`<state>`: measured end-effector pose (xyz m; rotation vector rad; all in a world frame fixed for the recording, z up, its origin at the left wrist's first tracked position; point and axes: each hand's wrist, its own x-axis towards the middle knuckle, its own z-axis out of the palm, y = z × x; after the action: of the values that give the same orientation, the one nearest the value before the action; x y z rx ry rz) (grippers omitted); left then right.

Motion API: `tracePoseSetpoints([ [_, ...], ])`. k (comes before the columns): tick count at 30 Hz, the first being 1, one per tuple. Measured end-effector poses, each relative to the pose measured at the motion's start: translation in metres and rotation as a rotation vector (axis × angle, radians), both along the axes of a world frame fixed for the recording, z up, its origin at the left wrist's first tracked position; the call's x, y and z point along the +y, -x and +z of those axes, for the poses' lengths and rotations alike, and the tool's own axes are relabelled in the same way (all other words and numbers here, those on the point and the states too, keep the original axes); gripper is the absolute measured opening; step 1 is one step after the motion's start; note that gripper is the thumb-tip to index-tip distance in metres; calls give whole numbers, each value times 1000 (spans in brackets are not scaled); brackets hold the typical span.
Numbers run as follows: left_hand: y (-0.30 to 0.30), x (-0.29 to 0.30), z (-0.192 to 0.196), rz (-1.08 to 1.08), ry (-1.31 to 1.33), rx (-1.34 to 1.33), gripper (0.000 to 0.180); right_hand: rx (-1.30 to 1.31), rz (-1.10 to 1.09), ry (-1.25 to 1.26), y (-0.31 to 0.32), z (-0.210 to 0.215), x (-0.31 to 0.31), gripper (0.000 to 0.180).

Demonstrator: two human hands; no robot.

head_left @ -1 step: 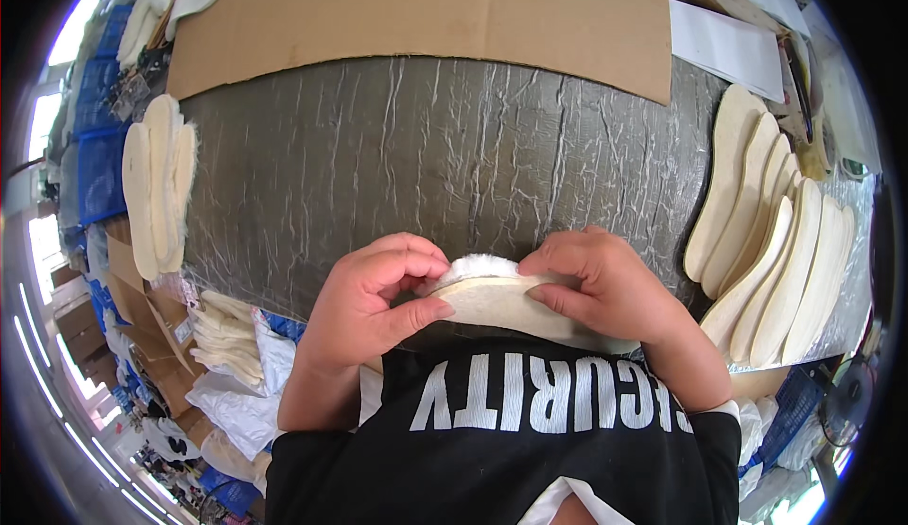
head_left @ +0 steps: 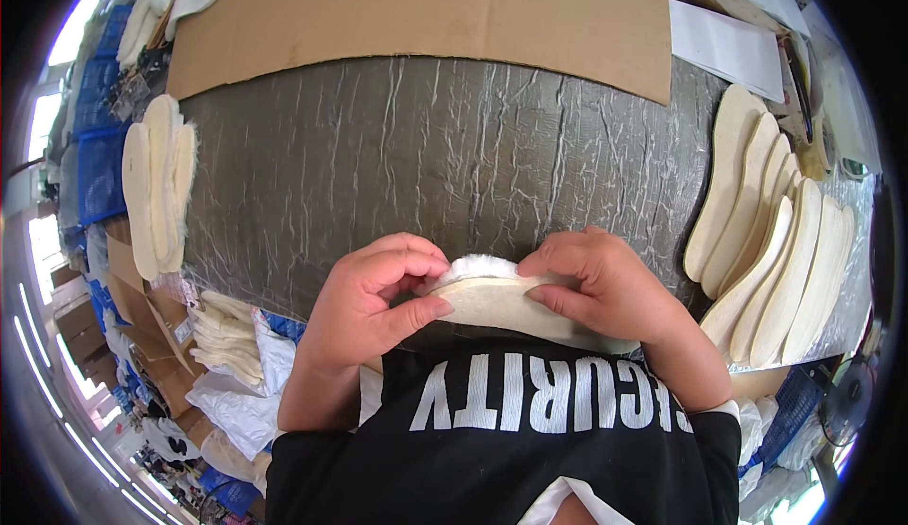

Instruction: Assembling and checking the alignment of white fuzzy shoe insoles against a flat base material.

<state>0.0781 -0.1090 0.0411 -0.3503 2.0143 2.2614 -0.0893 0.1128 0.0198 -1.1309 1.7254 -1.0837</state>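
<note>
Close in front of my chest, both hands grip a cream insole (head_left: 501,307) held on its edge. White fleece (head_left: 482,266) shows along its far side, beyond the flat cream face. My left hand (head_left: 374,288) pinches the left part between thumb and fingers. Further along, my right hand (head_left: 601,284) pinches it the same way, its thumb on the cream face and its fingers at the fleece. The insole's right end runs under my right wrist and is partly hidden.
Overlapping cream insoles (head_left: 733,194) lie at the table's right; a smaller group of fleecy insoles (head_left: 142,194) lies at the left. A cardboard sheet (head_left: 426,14) covers the far side of the dark, wrinkled table top (head_left: 378,156). White papers (head_left: 728,52) lie far right. More insoles (head_left: 227,341) are piled below left.
</note>
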Motion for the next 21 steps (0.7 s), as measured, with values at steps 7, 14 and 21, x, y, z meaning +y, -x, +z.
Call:
tracePoseSetpoints([
  [7, 4, 1, -1, -54, 131, -28, 15, 19, 58, -18, 0, 9, 1, 21],
  [14, 7, 6, 9, -90, 280, -54, 12, 244, 33, 49, -3, 16, -12, 38],
  [21, 11, 6, 7, -114, 326, 91, 24, 53, 16, 138, -10, 10, -27, 25],
])
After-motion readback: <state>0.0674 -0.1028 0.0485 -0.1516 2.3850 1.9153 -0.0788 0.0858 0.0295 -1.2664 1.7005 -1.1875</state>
